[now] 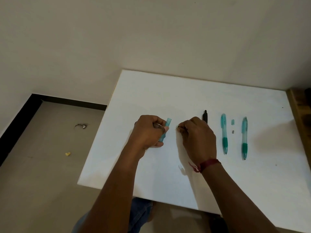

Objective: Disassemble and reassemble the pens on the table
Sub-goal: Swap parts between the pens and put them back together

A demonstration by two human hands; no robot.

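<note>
Looking down from the head view, the only one on record. The white tabletop (168,91) carries all the work.

Left hand (149,132): fingers curled round a teal barrel (166,127), gripping it at mid-length and just above the surface. The barrel's long axis runs away from the person, with the far end tipped slightly right. That far end stands clear of the fingers and looks open, though I cannot be sure.

Right hand (197,137): thumb and forefinger are pressed together on a tiny piece (178,127), too small to name. The other fingers are curled under.

Key relation: the pinch sits just right of the barrel, level with its upper half, with a narrow gap between them. The hands are apart and not touching. Judgement: whatever joins or leaves the barrel must travel along its axis at the far end, so the right hand is the one placed to do it.

Rest of the set, to the right of the right hand:
- black pen (205,116), near end hidden behind the knuckles
- first teal pen (224,133), whole, lying lengthwise away from the person
- second teal pen (244,137), parallel to the first and well apart from it
- two loose bits (232,122) between them, too blurred to identify

Hidden: the barrel's near end is inside the left palm, and nothing inside the barrel can be read. A red thread (207,163) circles the right wrist.
</note>
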